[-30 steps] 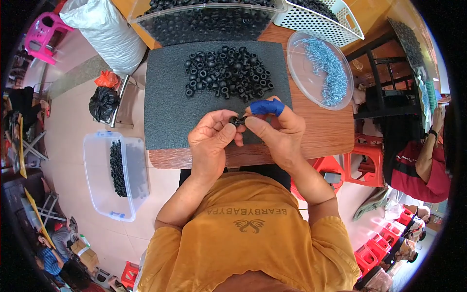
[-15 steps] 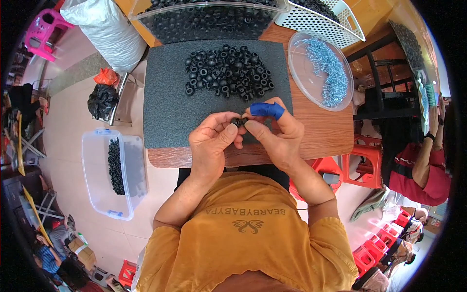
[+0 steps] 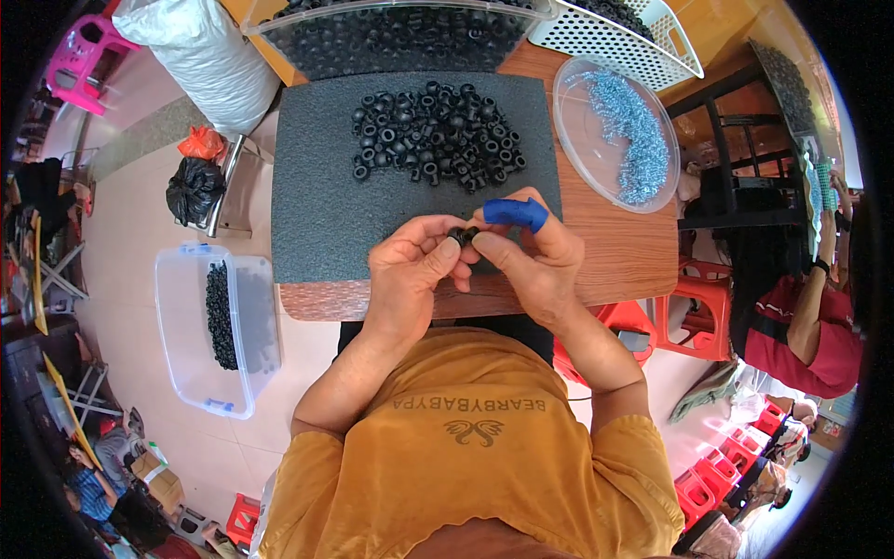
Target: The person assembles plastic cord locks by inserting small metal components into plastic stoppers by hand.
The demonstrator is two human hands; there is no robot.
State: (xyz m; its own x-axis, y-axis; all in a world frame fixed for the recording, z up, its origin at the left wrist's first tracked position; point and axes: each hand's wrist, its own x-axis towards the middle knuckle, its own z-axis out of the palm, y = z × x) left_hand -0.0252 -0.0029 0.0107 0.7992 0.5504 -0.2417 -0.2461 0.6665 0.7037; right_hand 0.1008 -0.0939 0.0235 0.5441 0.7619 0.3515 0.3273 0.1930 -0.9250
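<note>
Over the near edge of a dark grey mat [image 3: 317, 205], both my hands pinch one small black ring-shaped part [image 3: 463, 236] between thumbs and fingertips. My left hand [image 3: 410, 265] grips it from the left. My right hand [image 3: 535, 265], with blue tape [image 3: 515, 213] wrapped round its index finger, closes on it from the right. Whether it is one piece or two pressed together is hidden by the fingertips. Farther back on the mat lies a loose pile of similar black parts [image 3: 438, 135].
A clear bin [image 3: 391, 47] of black parts stands behind the mat, beside a white perforated basket [image 3: 596, 37]. On the table's right lies a round lid [image 3: 596, 163] with small shiny blue pieces. A clear tub [image 3: 196, 391] sits on the floor at left; red stools [image 3: 698, 312] stand at right.
My hands stay together on the black part, with only a slight shift of the fingers. The pile looks the same. At far right, another person's arm has moved a little.
</note>
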